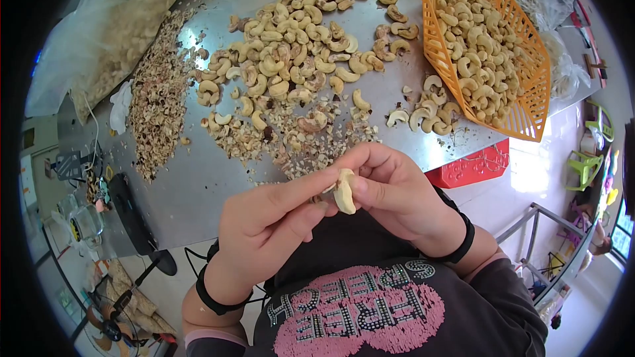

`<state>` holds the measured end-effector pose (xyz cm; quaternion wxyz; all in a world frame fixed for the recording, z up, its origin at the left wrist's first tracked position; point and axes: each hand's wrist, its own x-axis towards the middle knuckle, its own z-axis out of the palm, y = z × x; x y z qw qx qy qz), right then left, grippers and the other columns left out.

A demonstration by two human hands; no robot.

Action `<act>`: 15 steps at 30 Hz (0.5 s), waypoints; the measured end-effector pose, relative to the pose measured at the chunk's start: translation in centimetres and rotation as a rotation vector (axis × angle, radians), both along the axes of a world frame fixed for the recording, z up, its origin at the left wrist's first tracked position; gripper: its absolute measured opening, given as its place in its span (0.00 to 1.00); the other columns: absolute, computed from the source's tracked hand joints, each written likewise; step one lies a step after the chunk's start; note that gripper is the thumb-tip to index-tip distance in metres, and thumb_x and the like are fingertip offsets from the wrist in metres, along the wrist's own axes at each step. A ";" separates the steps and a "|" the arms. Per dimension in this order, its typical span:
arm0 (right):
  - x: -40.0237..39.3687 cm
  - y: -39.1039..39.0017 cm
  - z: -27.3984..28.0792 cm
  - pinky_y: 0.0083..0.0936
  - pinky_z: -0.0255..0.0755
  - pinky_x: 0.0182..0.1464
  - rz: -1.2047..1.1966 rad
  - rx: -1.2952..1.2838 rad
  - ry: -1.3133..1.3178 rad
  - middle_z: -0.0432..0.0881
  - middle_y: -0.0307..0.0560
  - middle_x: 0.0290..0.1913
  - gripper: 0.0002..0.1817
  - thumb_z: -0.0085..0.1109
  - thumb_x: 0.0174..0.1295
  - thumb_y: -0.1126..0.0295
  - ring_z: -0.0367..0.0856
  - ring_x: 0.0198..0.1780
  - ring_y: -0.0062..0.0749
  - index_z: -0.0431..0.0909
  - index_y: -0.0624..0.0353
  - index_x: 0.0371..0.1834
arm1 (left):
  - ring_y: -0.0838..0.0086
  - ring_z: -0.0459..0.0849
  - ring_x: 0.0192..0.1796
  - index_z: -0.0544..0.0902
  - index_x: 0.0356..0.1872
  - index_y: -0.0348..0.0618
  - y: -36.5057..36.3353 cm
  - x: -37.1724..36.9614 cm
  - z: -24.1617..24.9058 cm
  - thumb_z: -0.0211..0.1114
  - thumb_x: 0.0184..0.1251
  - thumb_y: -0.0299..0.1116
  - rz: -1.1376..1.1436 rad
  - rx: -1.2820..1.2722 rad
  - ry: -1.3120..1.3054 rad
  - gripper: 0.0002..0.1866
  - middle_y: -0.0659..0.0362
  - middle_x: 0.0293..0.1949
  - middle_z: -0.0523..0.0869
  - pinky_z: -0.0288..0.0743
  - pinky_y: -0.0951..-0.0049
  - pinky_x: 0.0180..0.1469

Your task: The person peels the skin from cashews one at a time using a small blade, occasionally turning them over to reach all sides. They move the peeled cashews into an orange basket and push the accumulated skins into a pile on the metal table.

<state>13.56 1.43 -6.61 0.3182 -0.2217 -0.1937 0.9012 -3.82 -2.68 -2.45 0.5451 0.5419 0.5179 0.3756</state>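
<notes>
A pale cashew (344, 193) is pinched between the thumb and fingers of my right hand (407, 192), close in front of my chest. My left hand (268, 221) meets it from the other side, thumb and forefinger pinched together right beside the nut. Something small shows between those left fingertips, too hidden to name. Beyond both hands lies a loose pile of cashews (278, 53), some with brown skin on them. Nearer to me, broken bits and skin flakes (311, 142) are scattered on the metal table (178, 201).
An orange plastic basket (433, 46) full of cashews stands at the right, a small cashew heap (433, 109) beside it. A long mound of skin crumbs (159, 99) lies left, near a clear plastic bag (106, 46). Below the table's right edge is a red box (469, 164).
</notes>
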 end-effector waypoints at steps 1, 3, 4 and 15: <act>0.0 0.0 0.1 0.16 0.69 0.41 0.008 0.003 0.017 0.77 0.43 0.35 0.10 0.52 0.59 0.72 0.74 0.37 0.20 0.70 0.64 0.41 | 0.80 0.77 0.25 0.76 0.48 0.40 0.0 0.0 0.0 0.59 0.54 0.21 0.021 -0.019 -0.036 0.17 0.59 0.29 0.83 0.70 0.82 0.27; 0.0 0.0 0.0 0.15 0.69 0.40 0.016 0.003 0.034 0.77 0.43 0.35 0.10 0.52 0.59 0.71 0.75 0.37 0.20 0.70 0.64 0.41 | 0.80 0.77 0.25 0.76 0.48 0.41 -0.1 0.1 0.2 0.59 0.53 0.22 0.030 -0.073 -0.074 0.18 0.59 0.29 0.83 0.70 0.82 0.27; 0.0 0.0 -0.1 0.15 0.69 0.40 0.012 0.006 0.046 0.77 0.43 0.34 0.10 0.52 0.59 0.71 0.75 0.36 0.20 0.70 0.64 0.41 | 0.80 0.77 0.25 0.76 0.49 0.41 -0.1 0.1 0.2 0.60 0.53 0.23 0.041 -0.127 -0.111 0.19 0.59 0.29 0.83 0.69 0.83 0.28; 0.3 0.0 0.2 0.14 0.69 0.39 0.054 0.064 0.001 0.78 0.41 0.34 0.10 0.54 0.57 0.72 0.75 0.35 0.19 0.72 0.64 0.41 | 0.75 0.80 0.28 0.77 0.47 0.40 0.2 -0.6 -0.3 0.60 0.52 0.21 -0.106 0.143 0.059 0.18 0.58 0.30 0.82 0.71 0.80 0.30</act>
